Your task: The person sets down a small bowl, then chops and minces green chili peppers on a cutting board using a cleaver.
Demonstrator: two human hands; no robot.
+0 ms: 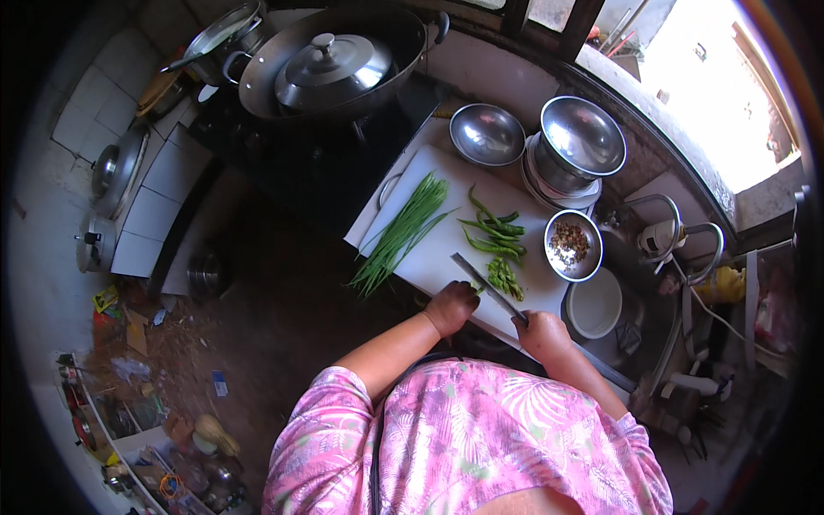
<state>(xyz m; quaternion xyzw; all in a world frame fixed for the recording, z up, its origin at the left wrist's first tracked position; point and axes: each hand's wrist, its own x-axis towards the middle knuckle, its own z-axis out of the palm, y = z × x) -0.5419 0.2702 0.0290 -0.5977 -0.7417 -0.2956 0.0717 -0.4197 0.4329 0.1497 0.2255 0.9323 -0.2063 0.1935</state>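
Note:
My right hand (pixel 544 336) grips the handle of a kitchen knife (pixel 487 286), whose blade is seen nearly edge-on over a white cutting board (pixel 428 262). Close to the blade's left side, my left hand (pixel 452 308) has its fingers curled around a piece of green chili pepper (pixel 476 287), mostly hidden by the fingers. Cut green pepper pieces (pixel 505 278) lie in a small pile right of the blade. Several whole green chili peppers (pixel 494 230) rest beyond them. A bunch of long green chives or scallions (pixel 409 232) lies across the board's left side, ends overhanging the edge.
A steel bowl (pixel 557 267) with chopped reddish bits stands at the board's right, near a sink (pixel 653 315) holding a white basin (pixel 595 302). Behind are an empty steel bowl (pixel 487 134) and stacked bowls (pixel 582 135). A large wok (pixel 257 96) with a lidded pan sits on the stove.

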